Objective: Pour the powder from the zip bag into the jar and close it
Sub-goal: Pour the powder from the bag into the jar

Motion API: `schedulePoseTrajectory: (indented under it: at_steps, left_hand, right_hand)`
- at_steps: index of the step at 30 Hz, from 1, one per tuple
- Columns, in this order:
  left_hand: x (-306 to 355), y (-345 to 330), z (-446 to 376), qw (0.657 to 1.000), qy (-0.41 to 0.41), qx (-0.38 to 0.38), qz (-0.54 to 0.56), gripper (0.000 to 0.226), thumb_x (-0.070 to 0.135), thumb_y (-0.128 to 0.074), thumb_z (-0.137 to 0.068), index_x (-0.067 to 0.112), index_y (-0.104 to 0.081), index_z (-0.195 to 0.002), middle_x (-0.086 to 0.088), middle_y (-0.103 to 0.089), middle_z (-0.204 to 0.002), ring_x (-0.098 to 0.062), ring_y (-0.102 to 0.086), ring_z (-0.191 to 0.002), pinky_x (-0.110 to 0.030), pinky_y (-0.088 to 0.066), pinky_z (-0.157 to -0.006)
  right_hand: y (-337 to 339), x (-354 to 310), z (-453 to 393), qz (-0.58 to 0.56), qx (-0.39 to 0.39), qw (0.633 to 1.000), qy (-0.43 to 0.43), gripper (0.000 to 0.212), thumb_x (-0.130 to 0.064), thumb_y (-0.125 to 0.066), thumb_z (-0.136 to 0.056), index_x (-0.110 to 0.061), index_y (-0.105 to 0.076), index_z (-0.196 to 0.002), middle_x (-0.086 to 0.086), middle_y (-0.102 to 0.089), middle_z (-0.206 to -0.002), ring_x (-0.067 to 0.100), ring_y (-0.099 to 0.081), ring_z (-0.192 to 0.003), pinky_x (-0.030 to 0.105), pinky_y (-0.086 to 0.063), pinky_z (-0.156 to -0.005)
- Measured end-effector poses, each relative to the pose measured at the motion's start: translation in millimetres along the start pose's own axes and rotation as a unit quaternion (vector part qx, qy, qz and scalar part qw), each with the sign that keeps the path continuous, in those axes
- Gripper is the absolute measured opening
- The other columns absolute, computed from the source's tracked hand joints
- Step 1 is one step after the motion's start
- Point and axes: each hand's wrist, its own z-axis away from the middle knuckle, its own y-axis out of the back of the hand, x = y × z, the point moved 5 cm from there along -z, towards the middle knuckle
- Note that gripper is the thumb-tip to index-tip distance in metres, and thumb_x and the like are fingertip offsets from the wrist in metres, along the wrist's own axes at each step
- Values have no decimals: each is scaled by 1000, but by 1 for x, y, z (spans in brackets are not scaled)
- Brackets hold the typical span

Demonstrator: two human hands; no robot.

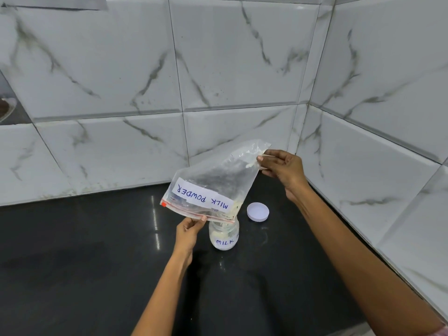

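Note:
A clear zip bag labelled "MILK POWDER" hangs upside down, tilted, its zip mouth over the open jar. My left hand pinches the zip edge just left of the jar. My right hand grips the bag's raised bottom corner, where a little white powder clings. The small glass jar stands upright on the black counter, labelled "MILK", with white powder inside. Its white lid lies on the counter to the right of the jar.
The dark glossy counter meets white marble-look tiled walls at the back and on the right, forming a corner close behind the jar. A dish-like object shows at the far left edge.

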Motion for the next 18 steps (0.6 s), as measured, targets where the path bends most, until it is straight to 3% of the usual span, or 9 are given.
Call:
schedulePoseTrajectory:
  at_steps: [6, 10, 14, 18]
  left_hand:
    - [0, 0, 1, 1000, 2, -1, -3, 17, 13, -67, -87, 10, -70, -103, 2, -75, -104, 2, -67, -96, -14, -43, -81]
    - [0, 1, 1, 1000, 6, 2, -5, 16, 14, -68, -86, 12, -71, -102, 3, -74, -104, 1, -66, -97, -15, -42, -83]
    - [-1, 6, -1, 1000, 8, 19, -8, 12, 15, -69, -86, 12, -71, -98, 4, -75, -99, 3, -67, -94, -14, -42, -81]
    - [-2, 8, -3, 999, 4, 36, -15, 4, 13, -69, -85, 10, -71, -87, 5, -75, -88, 4, -67, -85, -15, -43, -80]
  right_hand:
    - [-5, -12, -3, 17, -11, 1000, 22, 10, -16, -70, -86, -7, -71, -91, -4, -74, -78, 9, -72, -76, 21, -57, -62]
    - [-2, -22, -2, 43, 2, 997, 58, 6, -16, -72, -85, -17, -72, -79, -8, -72, -72, 1, -69, -68, 16, -54, -60]
    - [-7, -23, 2, 55, -20, 995, 76, 6, -13, -76, -80, -15, -72, -75, -10, -73, -66, 2, -69, -65, 17, -56, -60]
    - [-13, -14, 2, 48, -63, 996, 46, 14, -6, -76, -78, -2, -71, -90, -7, -75, -72, 5, -70, -68, 18, -57, -61]
